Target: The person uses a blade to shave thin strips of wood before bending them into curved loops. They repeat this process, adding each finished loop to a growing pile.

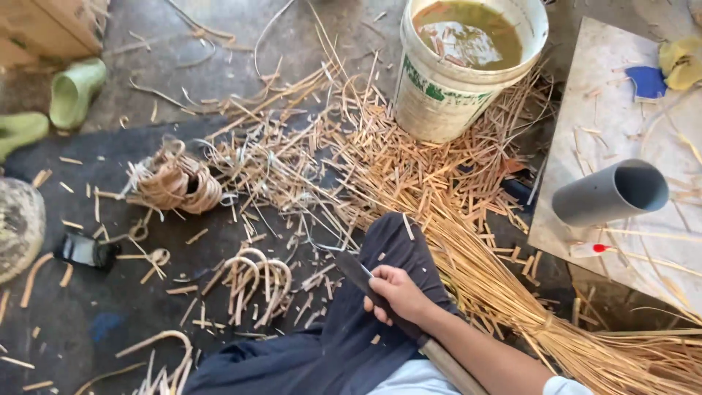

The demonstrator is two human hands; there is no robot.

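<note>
Right hand [397, 294] is clamped on a long knife [356, 272], blade resting across the dark-trousered knee; left hand is out of view. A bundle of thin tan cane [512, 292] lies just right. Cut splinters litter the floor; far off stand a white bucket [439, 95] of murky water and a grey pipe [610, 193].

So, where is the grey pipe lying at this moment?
In the head view, the grey pipe lies at the right on the pale board, right of the straw bundle and below the white bucket.
</note>
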